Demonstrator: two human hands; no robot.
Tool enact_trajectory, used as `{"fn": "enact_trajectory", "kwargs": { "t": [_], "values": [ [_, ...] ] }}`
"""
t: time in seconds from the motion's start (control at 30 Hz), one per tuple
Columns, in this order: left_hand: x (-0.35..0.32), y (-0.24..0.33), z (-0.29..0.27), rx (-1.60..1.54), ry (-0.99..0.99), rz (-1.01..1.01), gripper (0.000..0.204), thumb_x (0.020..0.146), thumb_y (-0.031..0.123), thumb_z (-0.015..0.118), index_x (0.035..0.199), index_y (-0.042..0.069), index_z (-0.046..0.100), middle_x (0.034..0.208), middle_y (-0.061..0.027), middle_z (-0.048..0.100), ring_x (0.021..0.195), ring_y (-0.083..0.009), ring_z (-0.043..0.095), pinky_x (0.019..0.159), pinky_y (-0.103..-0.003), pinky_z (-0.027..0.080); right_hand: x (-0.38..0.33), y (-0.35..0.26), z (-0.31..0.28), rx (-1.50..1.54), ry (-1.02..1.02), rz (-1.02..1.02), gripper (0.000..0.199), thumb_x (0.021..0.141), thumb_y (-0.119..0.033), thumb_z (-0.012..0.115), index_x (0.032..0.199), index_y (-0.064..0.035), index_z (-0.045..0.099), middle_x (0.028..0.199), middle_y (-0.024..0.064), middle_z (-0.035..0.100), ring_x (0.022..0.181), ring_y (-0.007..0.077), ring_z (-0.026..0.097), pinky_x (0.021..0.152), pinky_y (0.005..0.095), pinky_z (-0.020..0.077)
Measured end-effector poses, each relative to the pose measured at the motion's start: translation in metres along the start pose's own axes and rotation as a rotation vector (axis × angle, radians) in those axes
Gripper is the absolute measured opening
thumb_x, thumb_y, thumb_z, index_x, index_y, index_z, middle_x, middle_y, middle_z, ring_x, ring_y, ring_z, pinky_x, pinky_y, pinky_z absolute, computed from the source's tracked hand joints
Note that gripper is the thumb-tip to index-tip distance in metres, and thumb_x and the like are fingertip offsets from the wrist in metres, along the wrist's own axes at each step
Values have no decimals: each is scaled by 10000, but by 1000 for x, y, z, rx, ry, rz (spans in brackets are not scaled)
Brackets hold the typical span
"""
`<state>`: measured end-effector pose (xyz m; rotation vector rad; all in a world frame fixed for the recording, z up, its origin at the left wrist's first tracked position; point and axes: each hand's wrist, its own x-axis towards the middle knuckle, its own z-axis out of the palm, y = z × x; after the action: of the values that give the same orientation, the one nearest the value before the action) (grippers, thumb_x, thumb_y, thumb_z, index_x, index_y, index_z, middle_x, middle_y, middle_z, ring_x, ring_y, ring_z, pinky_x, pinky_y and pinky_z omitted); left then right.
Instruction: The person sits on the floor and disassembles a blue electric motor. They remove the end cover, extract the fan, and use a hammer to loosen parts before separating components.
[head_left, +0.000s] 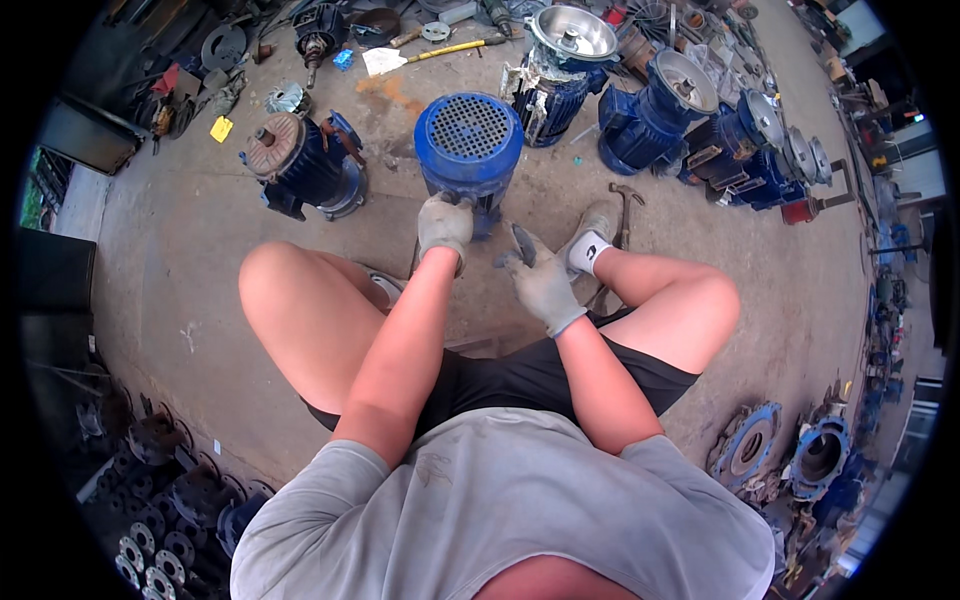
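Observation:
A blue electric motor [468,140] stands on end on the concrete floor in front of me, its round perforated fan cover facing up. My left hand [444,225], in a grey work glove, rests against the motor's lower side. My right hand [540,278], also gloved, is just right of the motor and holds a small dark tool [522,243] that points toward it. I am seated low with my knees spread to either side.
Another blue motor [305,160] with a rusty end lies to the left. Several blue motors [660,105] stand at the back right. A hammer [622,210] lies by my right foot. Flanges [750,450] and metal parts line the lower corners.

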<state>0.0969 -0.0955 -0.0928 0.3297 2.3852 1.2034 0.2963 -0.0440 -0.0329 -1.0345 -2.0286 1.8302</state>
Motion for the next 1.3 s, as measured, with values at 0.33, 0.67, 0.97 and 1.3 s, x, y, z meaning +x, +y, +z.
{"fn": "enact_trajectory", "kwargs": {
  "t": [0.33, 0.67, 0.97, 1.3],
  "values": [
    [0, 11, -5, -440, -242, -237, 192, 974, 164, 744, 1107, 30, 779, 949, -61, 768, 811, -154, 690, 677, -302, 516, 5, 9, -3, -101, 39, -62, 510, 987, -87, 623, 1488, -8, 570, 1117, 168, 790, 1067, 285, 756, 934, 375, 555],
    [3, -12, 0, -886, -360, -454, 228, 988, 250, 761, 1138, 80, 765, 869, -26, 756, 649, -116, 596, 461, -282, 404, 6, 7, 2, -79, 32, -44, 496, 984, -89, 630, 1474, -26, 594, 1117, 151, 794, 1065, 281, 755, 929, 373, 554],
    [8, -10, -3, -360, -154, -123, 237, 972, 200, 754, 1121, 17, 773, 910, -61, 783, 740, -144, 679, 583, -299, 498, 5, -2, 6, -124, 31, -61, 466, 982, -103, 643, 1441, -29, 618, 1140, 171, 786, 1093, 312, 743, 947, 393, 549],
    [-5, 0, -5, -905, -337, -487, 202, 976, 120, 732, 1124, -10, 777, 1021, -79, 793, 844, -175, 739, 721, -325, 578, 6, 2, 2, -104, 60, -93, 409, 981, -115, 646, 1378, -15, 651, 1094, 198, 787, 1066, 361, 749, 928, 412, 556]
  ]
}}
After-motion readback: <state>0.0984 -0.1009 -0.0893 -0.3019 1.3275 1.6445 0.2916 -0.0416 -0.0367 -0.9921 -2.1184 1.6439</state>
